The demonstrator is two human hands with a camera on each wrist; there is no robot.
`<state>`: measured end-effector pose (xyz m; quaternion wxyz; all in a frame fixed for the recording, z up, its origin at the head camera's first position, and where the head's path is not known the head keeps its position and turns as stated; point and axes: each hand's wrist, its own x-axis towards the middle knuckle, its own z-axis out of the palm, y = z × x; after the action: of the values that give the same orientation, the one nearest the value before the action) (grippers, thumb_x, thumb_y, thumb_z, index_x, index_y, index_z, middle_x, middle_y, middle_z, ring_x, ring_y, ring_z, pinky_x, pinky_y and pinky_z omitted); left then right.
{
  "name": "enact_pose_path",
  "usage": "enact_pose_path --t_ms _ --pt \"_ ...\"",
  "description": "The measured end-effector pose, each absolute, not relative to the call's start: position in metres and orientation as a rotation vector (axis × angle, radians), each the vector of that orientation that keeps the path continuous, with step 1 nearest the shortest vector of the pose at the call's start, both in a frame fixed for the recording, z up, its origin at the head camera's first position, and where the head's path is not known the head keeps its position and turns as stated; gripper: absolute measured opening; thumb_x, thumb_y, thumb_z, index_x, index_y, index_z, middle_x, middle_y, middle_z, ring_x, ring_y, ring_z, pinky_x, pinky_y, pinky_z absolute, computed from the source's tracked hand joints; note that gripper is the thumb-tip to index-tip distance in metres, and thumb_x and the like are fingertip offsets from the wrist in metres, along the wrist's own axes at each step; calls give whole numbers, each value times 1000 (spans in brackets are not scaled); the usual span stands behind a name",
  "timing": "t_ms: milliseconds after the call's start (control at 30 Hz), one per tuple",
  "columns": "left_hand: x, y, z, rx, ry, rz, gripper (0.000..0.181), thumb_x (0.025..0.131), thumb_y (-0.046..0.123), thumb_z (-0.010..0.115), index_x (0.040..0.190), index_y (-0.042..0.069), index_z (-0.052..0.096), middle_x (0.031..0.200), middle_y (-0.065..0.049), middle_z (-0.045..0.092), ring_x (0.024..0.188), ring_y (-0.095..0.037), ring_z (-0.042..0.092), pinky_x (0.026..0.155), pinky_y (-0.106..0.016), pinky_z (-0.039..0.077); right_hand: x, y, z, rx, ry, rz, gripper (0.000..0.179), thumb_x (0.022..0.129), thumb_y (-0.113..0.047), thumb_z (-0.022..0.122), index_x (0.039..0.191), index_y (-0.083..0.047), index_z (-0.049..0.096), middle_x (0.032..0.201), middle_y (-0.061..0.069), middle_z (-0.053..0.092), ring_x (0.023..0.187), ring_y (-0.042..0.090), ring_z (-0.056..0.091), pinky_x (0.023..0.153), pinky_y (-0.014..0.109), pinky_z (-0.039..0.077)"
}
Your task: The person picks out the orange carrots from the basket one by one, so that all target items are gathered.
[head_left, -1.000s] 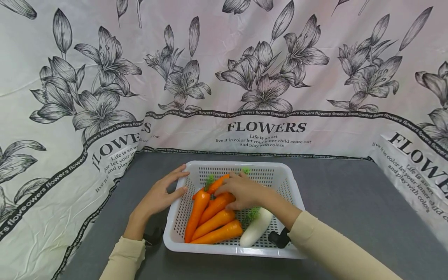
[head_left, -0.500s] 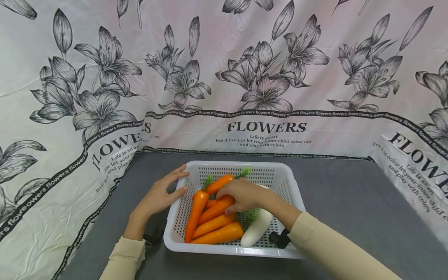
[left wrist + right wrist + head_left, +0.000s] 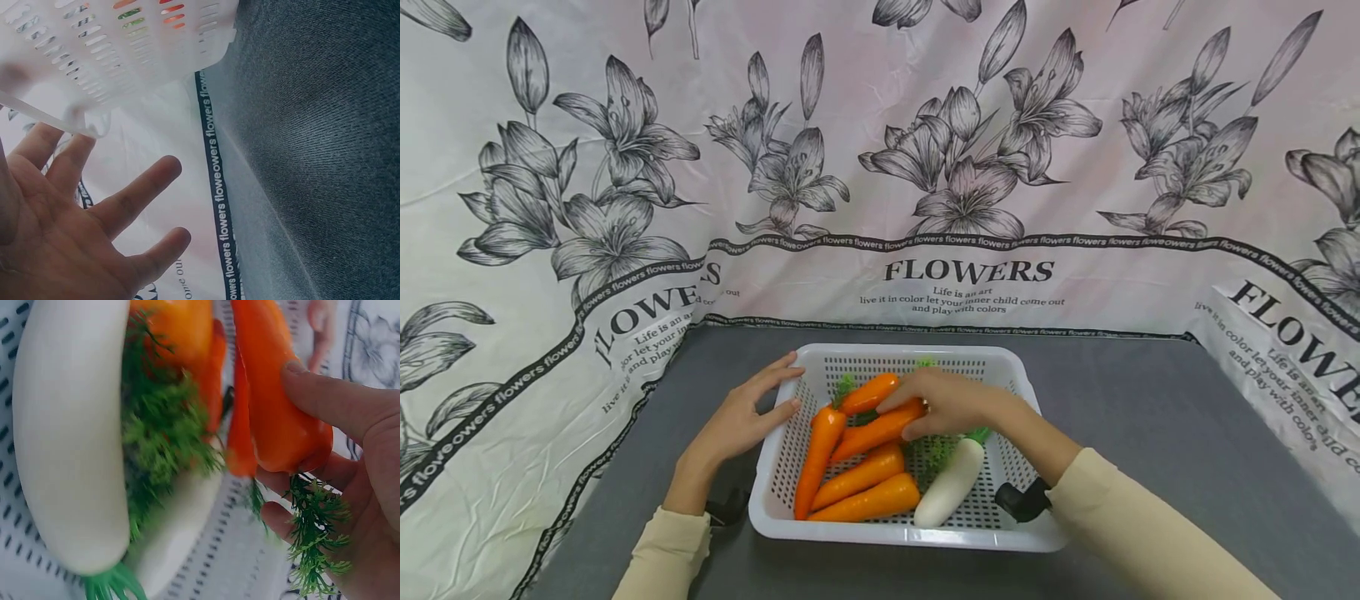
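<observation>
A white perforated basket holds several orange carrots and white radishes. My right hand is over the basket's middle, pinching a carrot near its thick end. In the right wrist view, the thumb lies along this carrot, and its green leafy top hangs against the palm. My left hand touches the basket's left rim with its fingers spread. In the left wrist view, two fingers reach the rim and the others extend outside it.
Another carrot leans along the basket's left side, and a carrot lies near the front. A white radish lies on the right; a second radish shows in the right wrist view. Flower-printed cloth stands behind the grey table.
My right hand has drawn back to the right, and the carrot in it has swung its thick end to the right and up. The left hand has stayed on the rim.
</observation>
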<state>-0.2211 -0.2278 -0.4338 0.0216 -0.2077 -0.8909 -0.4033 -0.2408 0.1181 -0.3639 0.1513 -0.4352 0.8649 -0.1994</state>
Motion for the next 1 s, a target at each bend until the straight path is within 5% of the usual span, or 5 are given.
enact_pose_path --t_ms 333,733,1000 --pt "-221 -228 -434 -649 -2763 -1243 52 100 37 64 149 24 52 168 4 30 150 -39 35 96 -56 55 -243 171 -344 -1152 2612 -739 44 93 -27 76 135 -18 67 117 -5 70 93 11 59 84 36 52" --pt "-221 -227 -435 -640 -2762 -1243 51 100 36 64 149 26 53 168 2 30 142 -41 46 93 -53 57 -244 238 -345 -776 2838 -1008 45 93 -29 75 136 -17 67 110 3 72 88 19 60 74 31 52" --pt "-221 -226 -434 -639 -2766 -1239 52 100 37 64 149 25 52 168 2 30 142 -42 46 92 -51 58 -246 270 -364 -451 2933 -1262 52 97 -34 70 143 -13 59 124 17 67 89 18 61 70 25 54"
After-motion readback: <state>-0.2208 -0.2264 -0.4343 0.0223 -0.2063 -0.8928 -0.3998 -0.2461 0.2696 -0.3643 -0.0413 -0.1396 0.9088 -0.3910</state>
